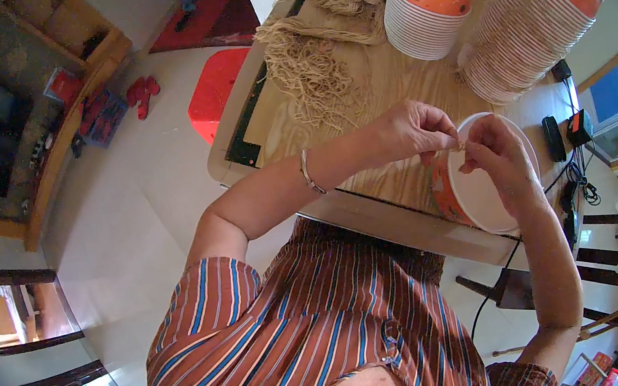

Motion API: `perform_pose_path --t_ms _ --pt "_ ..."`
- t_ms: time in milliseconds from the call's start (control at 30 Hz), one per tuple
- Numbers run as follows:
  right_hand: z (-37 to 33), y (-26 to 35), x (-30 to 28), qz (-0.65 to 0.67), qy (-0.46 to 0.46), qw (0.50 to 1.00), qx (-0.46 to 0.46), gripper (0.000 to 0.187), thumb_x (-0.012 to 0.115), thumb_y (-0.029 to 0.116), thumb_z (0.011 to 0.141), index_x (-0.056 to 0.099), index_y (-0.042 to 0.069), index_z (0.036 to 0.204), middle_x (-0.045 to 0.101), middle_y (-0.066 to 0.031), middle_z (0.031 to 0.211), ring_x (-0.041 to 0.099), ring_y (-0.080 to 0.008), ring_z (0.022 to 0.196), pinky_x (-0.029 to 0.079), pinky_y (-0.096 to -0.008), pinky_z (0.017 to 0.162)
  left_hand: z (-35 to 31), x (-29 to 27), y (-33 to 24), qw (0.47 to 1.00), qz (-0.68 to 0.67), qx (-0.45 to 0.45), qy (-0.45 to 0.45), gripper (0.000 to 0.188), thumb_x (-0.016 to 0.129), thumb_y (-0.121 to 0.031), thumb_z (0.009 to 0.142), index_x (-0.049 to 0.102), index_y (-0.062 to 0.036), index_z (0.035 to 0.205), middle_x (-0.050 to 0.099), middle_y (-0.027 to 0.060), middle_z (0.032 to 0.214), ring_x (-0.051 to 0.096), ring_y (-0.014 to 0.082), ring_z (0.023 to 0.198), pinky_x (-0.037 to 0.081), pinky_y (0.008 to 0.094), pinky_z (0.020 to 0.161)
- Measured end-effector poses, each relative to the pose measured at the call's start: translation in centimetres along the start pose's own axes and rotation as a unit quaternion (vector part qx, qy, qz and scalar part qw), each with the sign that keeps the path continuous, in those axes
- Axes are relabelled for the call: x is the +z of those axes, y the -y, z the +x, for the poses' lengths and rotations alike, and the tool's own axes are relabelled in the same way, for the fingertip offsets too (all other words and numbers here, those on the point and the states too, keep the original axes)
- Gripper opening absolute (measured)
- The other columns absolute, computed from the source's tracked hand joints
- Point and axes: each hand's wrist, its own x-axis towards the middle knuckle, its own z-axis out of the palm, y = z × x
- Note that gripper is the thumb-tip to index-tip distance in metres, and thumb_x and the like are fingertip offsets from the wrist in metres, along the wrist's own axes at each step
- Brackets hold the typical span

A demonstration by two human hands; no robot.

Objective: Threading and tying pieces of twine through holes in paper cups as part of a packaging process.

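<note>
My left hand [423, 129], with a bracelet at the wrist, and my right hand [501, 152] meet over the rim of an orange paper bucket [449, 192]. Both hands are closed in a pinch, fingertips almost touching, on a small tan bit that looks like string [461, 145]. Most of it is hidden by the fingers. The bucket's white inside [493, 197] faces me near the table's front edge. Beyond my left hand, a loose heap of tan strings [311, 73] lies on the wooden table [276, 130].
Upside-down nested buckets form one stack [427, 23] at the back and a taller, leaning one [525, 33] at the right. Black adapters [577, 129] and cables stand at the right edge. A red stool [218, 91] is left of the table, a dark chair [615, 263] at right.
</note>
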Motion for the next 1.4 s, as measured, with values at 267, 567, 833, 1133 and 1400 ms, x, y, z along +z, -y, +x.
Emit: perform_pose_path --t_ms 267,567,833,1133,1400 --pt "-0.7 -0.3 0.9 -0.155 -0.091 0.974 -0.137 0.017 0.064 0.0 0.083 0.059 0.003 0.099 0.06 -0.0061 0.083 0.059 -0.0123 0.07 0.05 -0.0263 0.065 0.2 0.3 -0.1 1.0 -0.013 -0.015 -0.008 0.014 0.066 -0.016 0.088 0.065 -0.0027 0.092 0.062 -0.0019 0.076 0.056 0.0056 0.063 0.049 0.0216 0.055" --pt "-1.2 1.2 1.5 -0.317 -0.09 0.914 -0.237 0.009 0.063 0.001 0.083 0.061 0.001 0.092 0.061 -0.0113 0.084 0.062 -0.0214 0.067 0.05 -0.0303 0.063 0.5 0.0 -0.1 1.0 0.0 -0.006 -0.008 0.015 0.067 -0.017 0.088 0.065 -0.0034 0.092 0.061 -0.0025 0.077 0.055 0.0047 0.065 0.049 0.0211 0.057" --pt "-0.4 -0.2 0.4 -0.271 -0.086 0.946 -0.157 0.005 0.063 0.004 0.082 0.062 0.002 0.087 0.063 -0.0105 0.075 0.063 -0.0183 0.066 0.05 -0.0298 0.062 0.0 0.4 -1.1 0.996 0.086 0.013 -0.013 0.016 0.064 -0.017 0.09 0.064 -0.0025 0.095 0.061 -0.0009 0.077 0.055 0.0056 0.065 0.049 0.0223 0.057" --pt "-0.1 0.2 0.1 -0.2 -0.066 0.976 -0.061 0.007 0.063 0.006 0.083 0.062 0.0 0.082 0.063 -0.0039 0.069 0.057 -0.0066 0.065 0.048 -0.0251 0.062 -1.2 1.8 -0.6 0.933 0.276 0.192 -0.13 0.021 0.067 -0.02 0.087 0.059 -0.0035 0.097 0.057 0.0024 0.081 0.056 0.0085 0.07 0.049 0.0248 0.059" --pt "0.0 0.9 -0.2 -0.11 -0.024 0.994 0.015 0.008 0.061 0.009 0.086 0.063 0.002 0.084 0.061 -0.0014 0.07 0.052 -0.0058 0.058 0.044 -0.022 0.052 -0.7 2.2 0.9 0.903 0.323 0.239 -0.152 0.019 0.068 -0.019 0.084 0.062 -0.0051 0.095 0.055 0.0066 0.088 0.061 0.017 0.073 0.051 0.0299 0.062"
